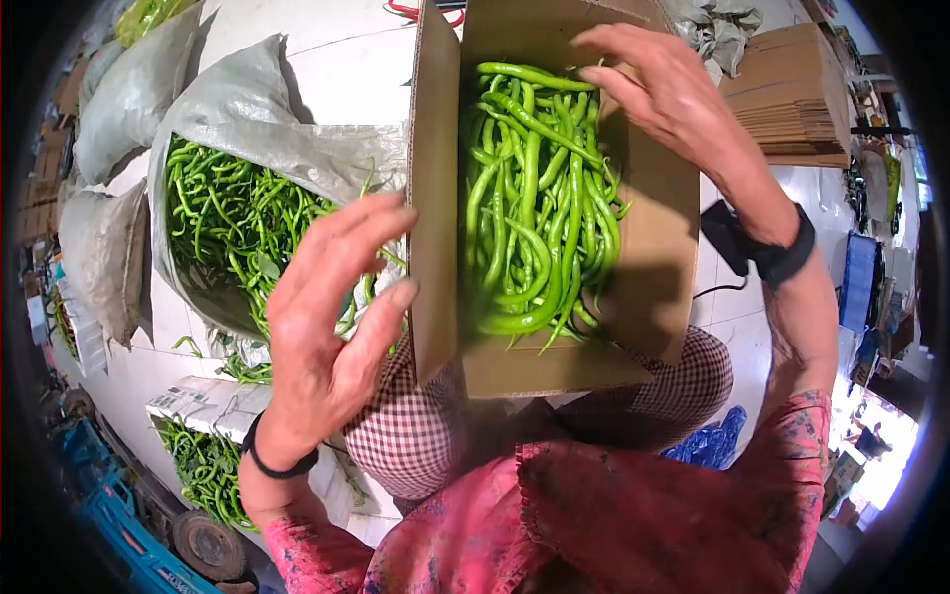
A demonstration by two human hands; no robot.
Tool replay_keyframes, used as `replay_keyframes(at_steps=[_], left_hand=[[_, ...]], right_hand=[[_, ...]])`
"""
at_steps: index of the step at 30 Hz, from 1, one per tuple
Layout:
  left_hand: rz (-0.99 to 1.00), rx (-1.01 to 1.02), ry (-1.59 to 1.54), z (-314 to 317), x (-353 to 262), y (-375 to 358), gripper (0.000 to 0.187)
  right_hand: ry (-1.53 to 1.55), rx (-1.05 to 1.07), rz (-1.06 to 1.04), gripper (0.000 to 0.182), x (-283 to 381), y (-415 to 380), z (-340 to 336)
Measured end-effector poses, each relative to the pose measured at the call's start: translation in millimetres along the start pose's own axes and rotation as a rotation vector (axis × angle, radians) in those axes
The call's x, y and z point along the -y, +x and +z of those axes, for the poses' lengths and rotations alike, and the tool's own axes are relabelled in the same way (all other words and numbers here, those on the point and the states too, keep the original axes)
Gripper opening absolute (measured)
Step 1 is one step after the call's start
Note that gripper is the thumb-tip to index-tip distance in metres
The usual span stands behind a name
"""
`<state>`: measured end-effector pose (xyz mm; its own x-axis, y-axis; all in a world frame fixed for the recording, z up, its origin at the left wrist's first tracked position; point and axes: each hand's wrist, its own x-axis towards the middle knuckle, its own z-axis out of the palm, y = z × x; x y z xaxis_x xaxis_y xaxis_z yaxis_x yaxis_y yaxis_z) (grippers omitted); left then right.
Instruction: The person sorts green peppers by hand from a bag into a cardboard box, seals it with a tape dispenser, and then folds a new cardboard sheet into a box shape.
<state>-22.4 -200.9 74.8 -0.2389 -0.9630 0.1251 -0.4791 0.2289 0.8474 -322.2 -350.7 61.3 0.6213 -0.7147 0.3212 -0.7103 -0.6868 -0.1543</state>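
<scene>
A cardboard box stands upright before my knees, its flaps raised. Long green chili peppers lie in it, mostly lengthwise, with bare cardboard showing along the right side. My left hand is just outside the left flap, thumb and fingers apart, fingertips right at the cardboard. Over the far right corner of the box is my right hand, fingers stretched and apart from the thumb, which points toward the upper ends of the peppers. Neither hand holds anything. Each wrist wears a black band.
An open woven sack of green chili peppers lies to the left, with other full sacks beyond it. A white box of chilies sits at lower left. Flattened cardboard is stacked at upper right. A blue plastic bag lies by my right knee.
</scene>
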Motion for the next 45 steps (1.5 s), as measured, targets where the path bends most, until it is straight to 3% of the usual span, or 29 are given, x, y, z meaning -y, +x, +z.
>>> replay_keyframes(at_steps=[1, 3, 5, 6, 8, 9, 11, 13, 15, 17, 19, 21, 23, 26, 27, 28, 29, 31, 34, 35, 36, 37, 42, 45], left_hand=[[-0.005, 0.073, 0.018, -8.7, -7.3, -6.2, 0.039], [-0.086, 0.373, 0.036, -36.4, -22.3, -22.1, 0.038], [-0.245, 0.546, 0.031, -60.2, -37.9, -36.2, 0.037], [-0.241, 0.544, 0.044, -66.8, -36.8, -46.2, 0.037], [-0.478, 0.427, 0.077, -71.6, -22.8, -70.5, 0.034], [-0.485, 0.431, 0.161, -71.5, -11.5, -83.7, 0.032], [-0.439, 0.570, 0.363, -87.0, -1.0, -99.5, 0.029], [-0.537, 0.509, 0.429, -112.6, -10.2, -100.1, 0.029], [-0.621, 0.423, 0.499, -142.0, -33.3, -90.2, 0.026], [-0.829, 0.362, 0.452, -162.2, -65.2, -78.9, 0.027], [-0.860, 0.141, 0.391, -169.5, -83.8, -82.0, 0.024], [-0.891, 0.116, 0.401, -167.8, -88.3, -78.5, 0.029], [-0.722, 0.174, 0.426, -163.4, -86.5, -70.8, 0.036], [-0.483, 0.254, 0.240, -125.8, -60.6, -48.2, 0.036], [-0.419, 0.396, 0.437, -104.9, -65.8, -27.2, 0.039], [-0.398, 0.398, 0.353, -80.8, -65.5, -16.4, 0.042], [-0.128, 0.444, 0.455, -60.4, -64.6, -5.1, 0.042], [0.040, 0.537, 0.500, -29.5, -70.1, 19.5, 0.036], [0.103, 0.486, 0.457, 4.0, -57.9, 49.1, 0.034], [0.117, 0.410, 0.387, 13.6, -52.2, 57.3, 0.034], [0.128, 0.332, 0.318, 23.3, -46.3, 64.6, 0.033], [0.125, 0.329, 0.311, 34.3, -40.6, 72.5, 0.033], [0.271, 0.405, 0.400, 88.2, 3.7, 91.6, 0.044], [0.275, 0.502, 0.637, 99.2, 19.3, 86.0, 0.051]], right_hand=[[-0.017, -0.008, -0.019, 0.024, 2.7, -11.7, -10.4], [0.196, 0.292, 0.180, 0.023, 20.3, -42.9, -36.3], [0.435, 0.398, 0.161, 0.026, 36.8, -79.3, -50.9], [0.437, 0.384, 0.158, 0.026, 48.8, -86.6, -59.4], [0.730, 0.545, 0.409, 0.027, 68.8, -95.8, -73.2], [0.734, 0.525, 0.411, 0.027, 67.9, -96.6, -68.9], [0.462, 0.263, 0.191, 0.025, 56.0, -92.3, -47.4], [0.428, 0.159, 0.176, 0.030, 45.9, -75.4, -27.4], [0.244, 0.160, 0.139, 0.034, 31.0, -43.8, 12.1], [0.227, 0.232, 0.237, 0.034, 22.4, -21.7, 53.3], [0.181, 0.452, 0.298, 0.033, 23.8, -1.5, 69.8], [0.185, 0.298, 0.272, 0.034, 28.3, 7.4, 75.9], [0.648, 0.543, 0.610, 0.039, 29.0, 37.6, 67.3], [0.540, 0.636, 0.519, 0.037, 46.4, 51.1, 76.0], [0.418, 0.687, 0.460, 0.036, 53.0, 42.9, 92.9], [0.199, 0.428, 0.302, 0.033, 58.6, 23.0, 106.2], [0.234, 0.329, 0.309, 0.033, 61.2, 15.0, 116.4], [0.177, 0.324, 0.236, 0.032, 68.6, 11.4, 109.4], [0.389, 0.400, 0.188, 0.029, 51.7, 13.3, 73.6], [0.341, 0.175, 0.091, 0.028, 34.0, 4.2, 67.6], [0.264, 0.127, 0.125, 0.027, 22.8, -2.8, 51.2], [0.174, 0.190, 0.044, 0.026, 9.2, -10.5, 34.9], [0.103, 0.428, 0.044, 0.031, -32.7, -59.3, 49.7], [0.148, 0.495, 0.181, 0.028, -38.9, -51.3, 39.3]])
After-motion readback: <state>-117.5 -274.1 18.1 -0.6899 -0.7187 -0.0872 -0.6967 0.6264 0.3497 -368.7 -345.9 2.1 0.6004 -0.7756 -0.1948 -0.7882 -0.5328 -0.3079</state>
